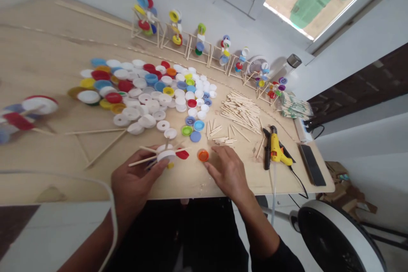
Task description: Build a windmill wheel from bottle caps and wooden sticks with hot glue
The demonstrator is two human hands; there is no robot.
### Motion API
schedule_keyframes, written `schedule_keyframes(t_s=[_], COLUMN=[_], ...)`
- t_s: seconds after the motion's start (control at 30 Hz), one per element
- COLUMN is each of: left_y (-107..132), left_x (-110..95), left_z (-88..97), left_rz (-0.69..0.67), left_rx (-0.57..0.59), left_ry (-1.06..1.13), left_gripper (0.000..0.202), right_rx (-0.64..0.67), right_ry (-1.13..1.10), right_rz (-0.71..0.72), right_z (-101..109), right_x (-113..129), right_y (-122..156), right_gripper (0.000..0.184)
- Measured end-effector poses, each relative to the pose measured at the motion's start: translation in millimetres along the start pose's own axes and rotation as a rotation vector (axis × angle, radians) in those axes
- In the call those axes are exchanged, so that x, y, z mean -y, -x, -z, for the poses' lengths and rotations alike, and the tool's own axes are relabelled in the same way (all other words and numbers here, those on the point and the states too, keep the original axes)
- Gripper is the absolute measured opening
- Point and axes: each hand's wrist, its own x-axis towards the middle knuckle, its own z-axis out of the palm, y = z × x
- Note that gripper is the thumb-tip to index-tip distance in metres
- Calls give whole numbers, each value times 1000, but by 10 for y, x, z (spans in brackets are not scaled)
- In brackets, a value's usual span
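My left hand (135, 178) grips a small wheel of sticks and bottle caps (167, 155), its white hub between thumb and fingers, a red cap on one spoke. My right hand (226, 168) lies on the wooden board (47, 68) with its fingers resting beside an orange cap (203, 155), touching or nearly touching it. A wide heap of loose bottle caps (143, 89) in white, red, blue and yellow spreads beyond both hands. Short wooden sticks (240, 110) lie in a pile to the right of the caps.
A yellow glue gun (277, 151) and a black phone (312, 163) lie at the right. Several finished cap windmills (175, 29) stand along the far wall. Another cap wheel (28, 112) sits blurred at the left. A white fan (341, 238) stands below right.
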Motion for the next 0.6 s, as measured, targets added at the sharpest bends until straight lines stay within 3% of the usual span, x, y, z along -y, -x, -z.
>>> schedule_keyframes(t_s=[0.23,0.43,0.6], left_y=[-1,6,6], left_x=[-125,-156,-129], left_z=[10,27,43], left_rz=[26,-1,-33], left_rx=[49,83,98], left_ry=[47,14,-13], left_gripper=[26,26,24], right_rx=[45,37,96], right_ry=[139,-183,-348], right_rz=[-1,2,86], right_z=[-164,37,195], right_x=[40,16,167], right_y=[-152,-202,-298], right_gripper=[17,25,28])
